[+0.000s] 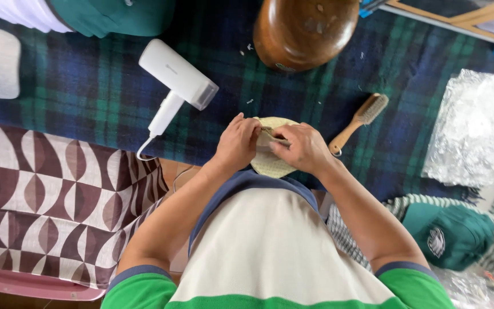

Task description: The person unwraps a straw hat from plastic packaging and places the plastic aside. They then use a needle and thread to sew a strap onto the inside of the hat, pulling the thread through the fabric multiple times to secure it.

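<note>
Two hands work close to us: our left hand (236, 143) and right hand (303, 147) pinch one pale yellow cap (270, 163) (long axis running near to far) on the plaid counter (87, 86); beyond lie one brush (360, 121) and one white steamer (177, 83).

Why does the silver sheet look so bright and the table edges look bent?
In the head view, the crinkled silver sheet catches daylight and glares almost white; the wide lens curves the plaid cloth and the wooden frame near the borders; the left hand and right hand on the yellowish pad look sharp, with soft shadows.
</note>
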